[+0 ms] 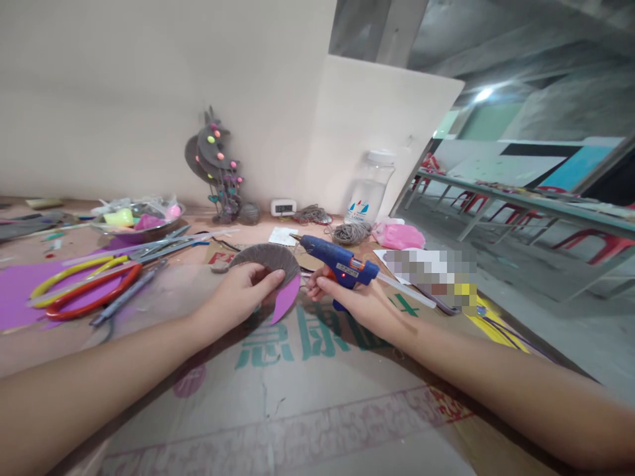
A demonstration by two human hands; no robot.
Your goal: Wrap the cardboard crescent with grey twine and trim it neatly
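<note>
While my left hand [243, 291] pinches the thin, bendy grey disc [270, 261] by its rim above the cardboard [307, 383], my right hand [347, 301] wraps tight round the hard blue glue gun [337, 264]

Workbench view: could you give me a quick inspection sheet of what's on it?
Surface: flattened cardboard with green printed characters.
Job's things: left hand holds a twine-covered disc with a purple backing; right hand grips a blue glue gun.
Clutter: scissors with red and yellow handles, purple sheet, bowl, twine ball, plastic jar, pink bag.
Hands: both closed on their items.
Cables: nothing seen.
Surroundings: pale wall, long table, red chairs.
</note>
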